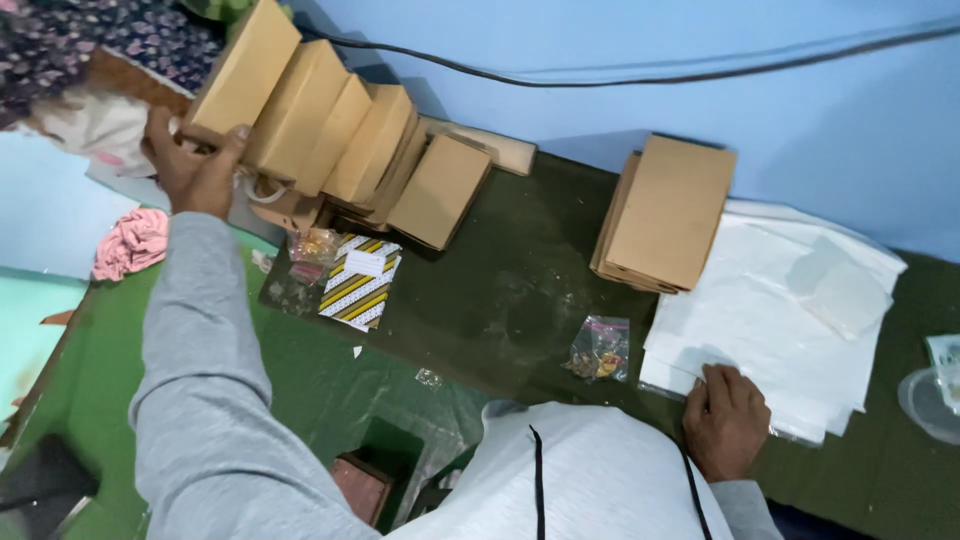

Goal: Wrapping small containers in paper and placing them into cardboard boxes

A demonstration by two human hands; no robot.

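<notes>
Head view: left hand (pixel 195 165) grips a brown cardboard box (pixel 243 70) upper left; right hand (pixel 725 420) presses flat, open, on white sheets (pixel 770 320), seemingly mid-packing.

Looks to me like a small home packing setup, worked on the floor. By the left hand (pixel 195 165) I see a row of brown cardboard boxes (pixel 330 140); just beyond the right hand (pixel 725 420) sit a second box stack (pixel 665 210) and white wrapping sheets (pixel 770 310). Small plastic trinket bag (pixel 598 350) between the hands. Green mat (pixel 500 290), blue wall (pixel 620 50), loose cable (pixel 600 78).
</notes>
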